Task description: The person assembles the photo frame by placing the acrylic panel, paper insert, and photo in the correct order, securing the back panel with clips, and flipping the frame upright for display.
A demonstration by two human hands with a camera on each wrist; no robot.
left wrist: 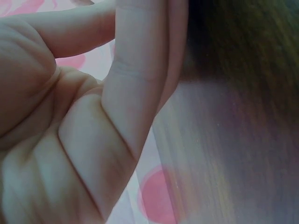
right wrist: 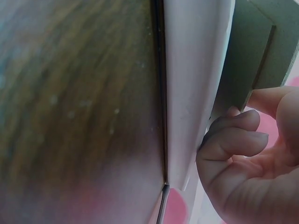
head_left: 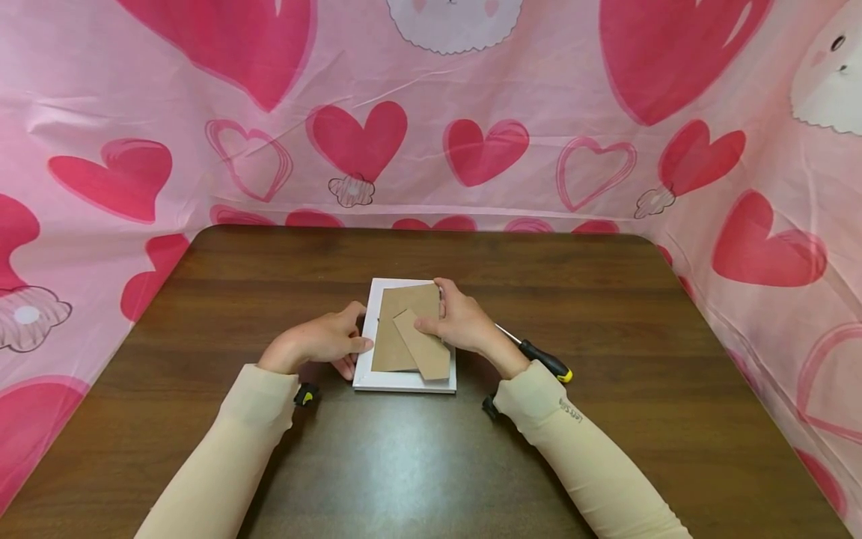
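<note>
Bright, even light washes the pink heart-printed fabric backdrop (head_left: 424, 82) and leaves a pale glare on the dark brown wood-grain worktop (head_left: 397, 464) in the head view; both wrist views appear dimmer, bluish and soft, the worktop's grain blurred.

Screwdriver (head_left: 532, 349), obstacle right of frame (head_left: 404, 385)

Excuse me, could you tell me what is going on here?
A person is handling a white frame on a wooden table. The left hand holds its left edge. The right hand grips a brown board by its right side, thumb on the attached flap. The board sits askew over the frame. A screwdriver lies near the right forearm.
</note>
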